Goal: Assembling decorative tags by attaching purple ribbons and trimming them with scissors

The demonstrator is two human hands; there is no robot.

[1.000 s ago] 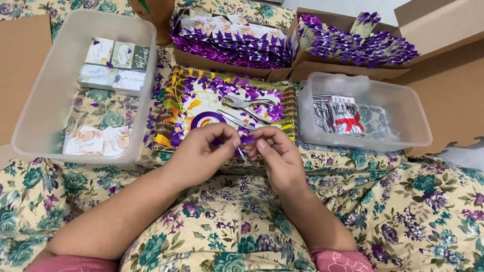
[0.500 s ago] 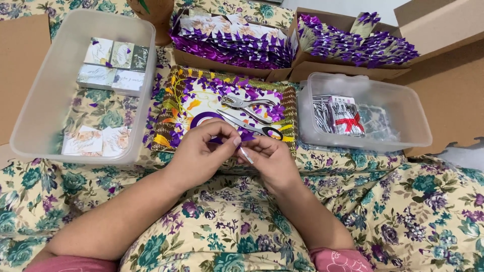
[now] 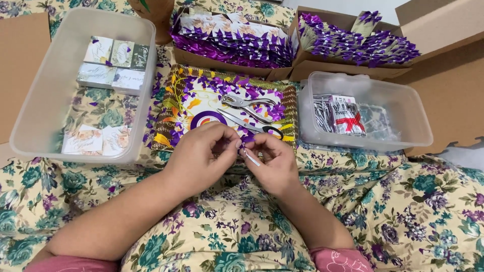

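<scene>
Both hands meet at the middle, over the floral cloth (image 3: 413, 211). My left hand (image 3: 199, 158) has its fingertips pinched together on a small purple bit (image 3: 242, 147); my right hand (image 3: 272, 161) is closed on a thin white strip (image 3: 252, 158) that pokes out between the two hands. Whether the bit and strip are one piece, I cannot tell; it is too small.

Just beyond the hands lies a decorated tray (image 3: 171, 108), strewn with purple scraps (image 3: 201, 85). On it rest a metal hole punch (image 3: 249, 105) and scissors (image 3: 252, 126), the scissors nearer me, their dark handle just far of my right hand.

Left: a clear plastic tub (image 3: 30, 116) with small printed cards (image 3: 113, 65) stacked at its far end and two more cards (image 3: 98, 140) at its near end.

Right: a second clear tub (image 3: 403, 108) holding wrapped packets (image 3: 343, 115), one with a red ribbon.

Far side: two cardboard boxes, the left box (image 3: 201, 59) packed with cards and purple foil, the right box (image 3: 348, 70) packed with purple-tufted pieces (image 3: 363, 43).

Flat cardboard (image 3: 15, 60) sits at the far left edge.
</scene>
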